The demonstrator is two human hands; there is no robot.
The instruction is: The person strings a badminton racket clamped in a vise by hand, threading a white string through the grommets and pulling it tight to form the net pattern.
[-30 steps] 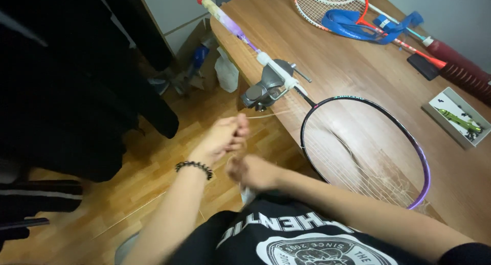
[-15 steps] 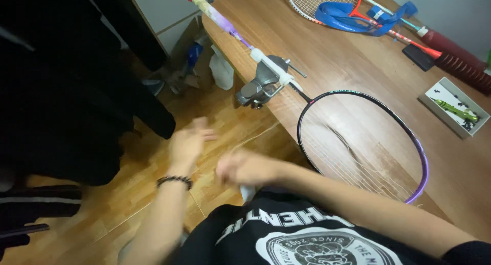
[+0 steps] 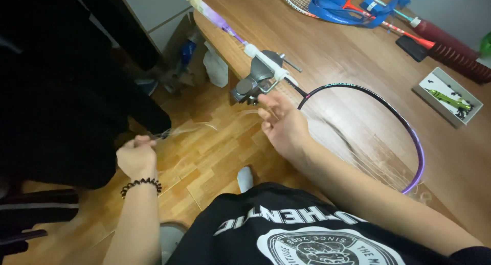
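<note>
A purple-framed badminton racket [image 3: 409, 137] lies on a wooden table [image 3: 327, 45], its shaft held in a grey metal clamp [image 3: 258, 78] at the table's edge. My left hand [image 3: 136, 156], with a black bead bracelet, is closed on a thin clear racket string [image 3: 189, 129] pulled out to the left over the floor. My right hand [image 3: 282, 123] is by the clamp and the frame's throat, fingers spread, the string passing near its fingertips. Loose strings cross the frame's lower part.
Another racket with a blue strap [image 3: 337, 4] and a dark red grip [image 3: 450, 45] lie at the table's far side. A small white tray [image 3: 447, 96] with a green tool sits at right. Dark clothing [image 3: 56, 91] hangs at left over the wooden floor.
My left hand has drawn away to the left, pulling the string out. My right hand has risen from near my body to the clamp and spread its fingers.
</note>
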